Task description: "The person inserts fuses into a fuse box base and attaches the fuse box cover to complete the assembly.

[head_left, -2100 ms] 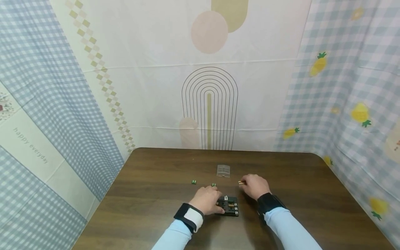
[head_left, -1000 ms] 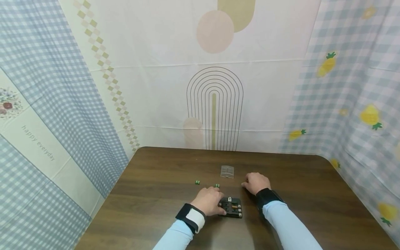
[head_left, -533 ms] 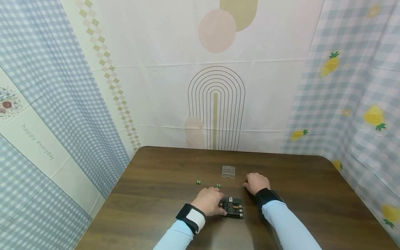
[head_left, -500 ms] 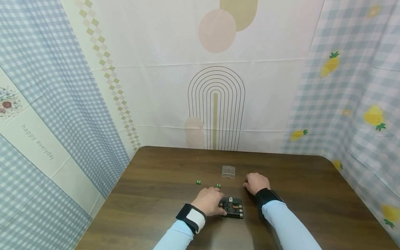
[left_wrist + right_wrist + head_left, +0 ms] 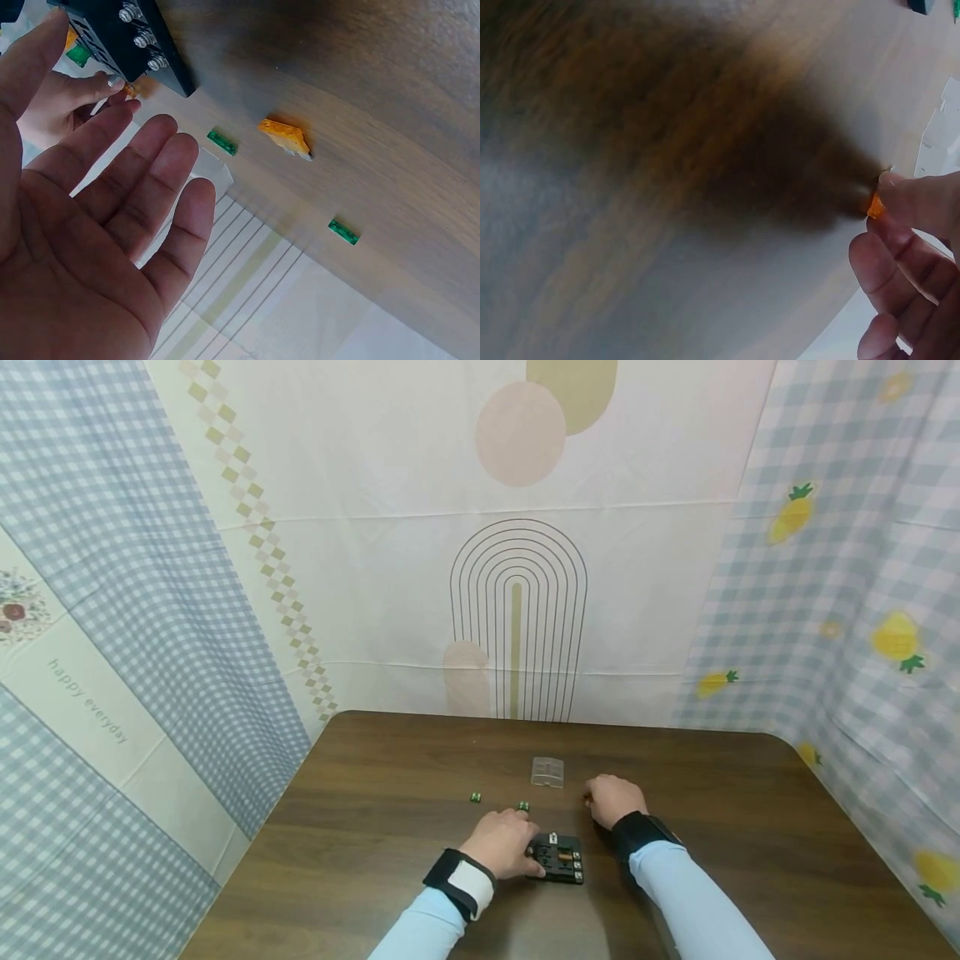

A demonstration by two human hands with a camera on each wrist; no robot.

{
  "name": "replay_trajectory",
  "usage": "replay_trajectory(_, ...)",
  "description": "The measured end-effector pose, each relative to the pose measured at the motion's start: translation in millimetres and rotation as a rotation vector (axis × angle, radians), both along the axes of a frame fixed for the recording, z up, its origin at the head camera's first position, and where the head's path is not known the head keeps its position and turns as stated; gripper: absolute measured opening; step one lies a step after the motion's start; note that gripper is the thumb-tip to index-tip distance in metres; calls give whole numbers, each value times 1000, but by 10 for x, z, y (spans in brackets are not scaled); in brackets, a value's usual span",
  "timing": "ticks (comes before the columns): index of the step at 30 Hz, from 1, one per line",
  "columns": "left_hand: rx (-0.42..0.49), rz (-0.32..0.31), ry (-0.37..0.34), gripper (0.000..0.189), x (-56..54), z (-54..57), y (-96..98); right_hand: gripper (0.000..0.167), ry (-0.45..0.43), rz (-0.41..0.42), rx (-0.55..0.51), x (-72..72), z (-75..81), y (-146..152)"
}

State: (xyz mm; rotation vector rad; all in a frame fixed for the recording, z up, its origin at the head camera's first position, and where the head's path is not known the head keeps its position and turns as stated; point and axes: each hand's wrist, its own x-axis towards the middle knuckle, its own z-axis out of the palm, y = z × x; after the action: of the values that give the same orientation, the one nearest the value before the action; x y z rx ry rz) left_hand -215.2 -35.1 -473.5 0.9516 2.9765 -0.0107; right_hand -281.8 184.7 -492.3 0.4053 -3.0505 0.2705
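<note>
Left hand (image 5: 501, 843): grips the left side of the black block (image 5: 561, 868) with thumb and forefinger, its other fingers slightly bent.
Right hand (image 5: 615, 800): pinches a small orange piece (image 5: 874, 206) (whether that touches the table is hard to tell), to the right of the block and beyond it.
Black block: flat on the brown table (image 5: 360, 827).
Loose orange piece (image 5: 285, 137): on the table, near one green piece (image 5: 222, 142); another green piece (image 5: 343, 231) lies apart.
Clear cover (image 5: 547, 772): beyond the block, near the right hand.
Backdrop: printed cloth (image 5: 375, 593) behind the table.
</note>
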Motion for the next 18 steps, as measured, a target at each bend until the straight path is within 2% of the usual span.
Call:
replay_trajectory(6, -2, -1, -1, 47, 4, -1, 1, 4, -10, -19, 25, -37, -24, 11)
replay_trajectory(18, -2, 5, -12, 48, 10, 17, 9, 12, 56, -8, 61, -42, -104, 45)
